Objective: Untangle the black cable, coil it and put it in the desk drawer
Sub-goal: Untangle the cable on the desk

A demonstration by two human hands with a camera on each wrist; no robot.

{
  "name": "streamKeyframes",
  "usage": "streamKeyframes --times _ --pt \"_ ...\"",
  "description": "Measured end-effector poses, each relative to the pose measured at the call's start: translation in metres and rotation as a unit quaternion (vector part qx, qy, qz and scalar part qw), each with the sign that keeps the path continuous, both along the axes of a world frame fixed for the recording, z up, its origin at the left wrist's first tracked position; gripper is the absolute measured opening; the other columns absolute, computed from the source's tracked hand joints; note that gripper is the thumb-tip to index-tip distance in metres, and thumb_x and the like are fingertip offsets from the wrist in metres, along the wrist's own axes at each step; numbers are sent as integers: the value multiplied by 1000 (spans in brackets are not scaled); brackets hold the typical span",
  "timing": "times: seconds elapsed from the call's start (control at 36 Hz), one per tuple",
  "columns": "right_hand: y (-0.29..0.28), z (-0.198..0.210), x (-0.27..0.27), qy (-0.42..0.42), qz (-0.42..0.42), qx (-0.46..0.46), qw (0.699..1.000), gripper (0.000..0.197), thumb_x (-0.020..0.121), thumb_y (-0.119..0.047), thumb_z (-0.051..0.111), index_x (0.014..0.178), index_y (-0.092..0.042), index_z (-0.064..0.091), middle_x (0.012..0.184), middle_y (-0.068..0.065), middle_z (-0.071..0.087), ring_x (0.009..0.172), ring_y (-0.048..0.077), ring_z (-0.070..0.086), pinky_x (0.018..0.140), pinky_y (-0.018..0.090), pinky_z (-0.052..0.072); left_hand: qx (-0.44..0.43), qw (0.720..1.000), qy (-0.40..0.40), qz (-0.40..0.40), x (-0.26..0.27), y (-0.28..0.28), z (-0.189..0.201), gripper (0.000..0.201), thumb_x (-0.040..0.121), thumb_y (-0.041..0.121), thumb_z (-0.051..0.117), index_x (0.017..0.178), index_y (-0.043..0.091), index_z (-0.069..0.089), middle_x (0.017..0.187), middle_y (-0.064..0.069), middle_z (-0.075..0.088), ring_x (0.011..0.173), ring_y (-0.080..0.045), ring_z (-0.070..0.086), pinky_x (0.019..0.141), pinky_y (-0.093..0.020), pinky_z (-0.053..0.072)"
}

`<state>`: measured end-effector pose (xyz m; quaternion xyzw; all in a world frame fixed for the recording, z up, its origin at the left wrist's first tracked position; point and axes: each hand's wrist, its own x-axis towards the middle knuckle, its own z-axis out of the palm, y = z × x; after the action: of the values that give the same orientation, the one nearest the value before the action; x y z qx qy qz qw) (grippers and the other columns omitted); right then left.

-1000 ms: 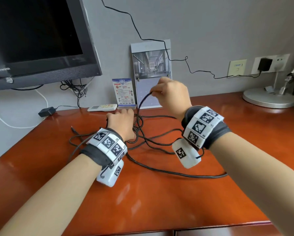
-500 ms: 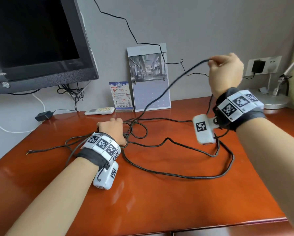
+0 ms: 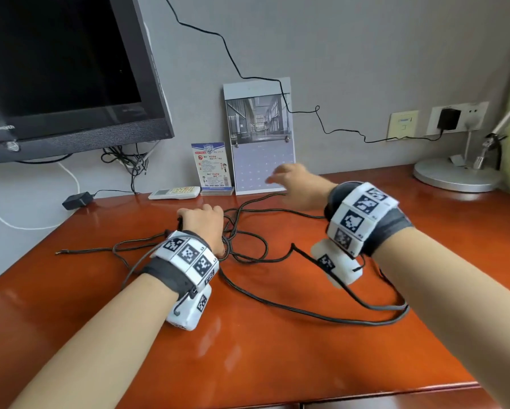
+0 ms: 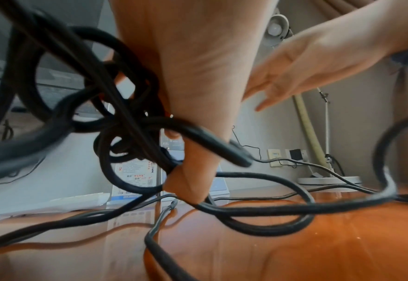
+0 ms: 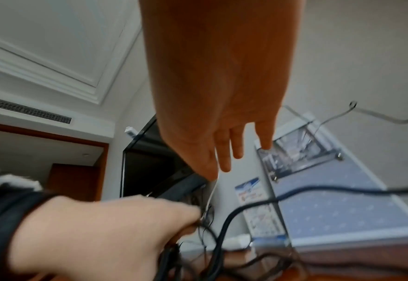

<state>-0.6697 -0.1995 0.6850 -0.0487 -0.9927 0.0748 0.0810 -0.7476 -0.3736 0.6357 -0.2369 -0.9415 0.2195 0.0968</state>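
Two hands at one tangled black cable (image 3: 277, 302) on a wooden desk (image 3: 277, 364).

Left hand (image 3: 202, 224): fingers (image 4: 188, 182) curled round a knotted bunch of loops — the grip is plain in the left wrist view, where several strands pass through the fist. Right hand (image 3: 295, 184): fingers (image 5: 224, 157) straight and spread, holding nothing, raised above the desk just beyond the tangle. From the left fist the cable runs out over the desktop in loose loops; one long strand sweeps toward the near right side, and one free end (image 3: 59, 252) lies at the far left. Behind, against the wall: one calendar (image 3: 259, 137), one small card (image 3: 211, 168), one remote control (image 3: 174, 192). One monitor (image 3: 64, 72) stands at the left, one lamp base (image 3: 454, 175) at the right, and one black adapter (image 3: 448, 118) is plugged into the wall socket.
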Motion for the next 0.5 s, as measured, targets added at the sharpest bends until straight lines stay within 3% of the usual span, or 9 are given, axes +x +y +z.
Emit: streamKeyframes --times 0.08,0.19,0.31,0.36,0.42,0.5 --pt "-31 -5 -15 -18 97 -2 995 54 87 -3 45 140 -15 44 145 7 39 133 25 36 108 41 35 -4 1000 23 -14 4 0 1 71 73 42 73 128 12 39 124 -5 50 109 -24 57 93 -46 39" --pt "-48 -22 -31 -78 91 78 990 47 92 -10 43 139 -11 42 141 10 44 125 27 46 102 41 42 -1 999 37 -25 7 -3 3 67 74 39 72 126 11 40 123 -5 51 109 -24 56 93 -46 39" --pt "-50 -29 -29 -16 100 194 976 36 94 -20 46 129 -13 53 133 7 48 123 26 45 105 40 36 12 999 30 -32 8 -6 2 62 74 37 71 123 11 42 120 -4 51 108 -24 57 92 -44 39" --pt "-51 -28 -28 27 103 219 970 29 95 -22 46 119 -11 59 124 7 55 116 26 50 91 38 42 14 999 20 -27 7 -7 0 61 74 36 70 122 11 42 119 -5 52 107 -25 57 90 -44 40" --pt "-52 -23 -25 71 92 205 972 25 95 -18 44 111 -7 59 117 8 56 107 28 55 70 36 41 14 1000 9 -13 5 -10 -2 59 75 35 68 122 10 42 118 -5 52 106 -25 58 90 -44 40" --pt "-48 -10 -19 165 62 165 970 19 96 -11 42 108 -3 54 114 11 48 97 32 55 62 34 31 48 999 7 -1 0 -12 -4 60 75 33 66 124 9 42 120 -6 52 106 -26 57 88 -42 41"
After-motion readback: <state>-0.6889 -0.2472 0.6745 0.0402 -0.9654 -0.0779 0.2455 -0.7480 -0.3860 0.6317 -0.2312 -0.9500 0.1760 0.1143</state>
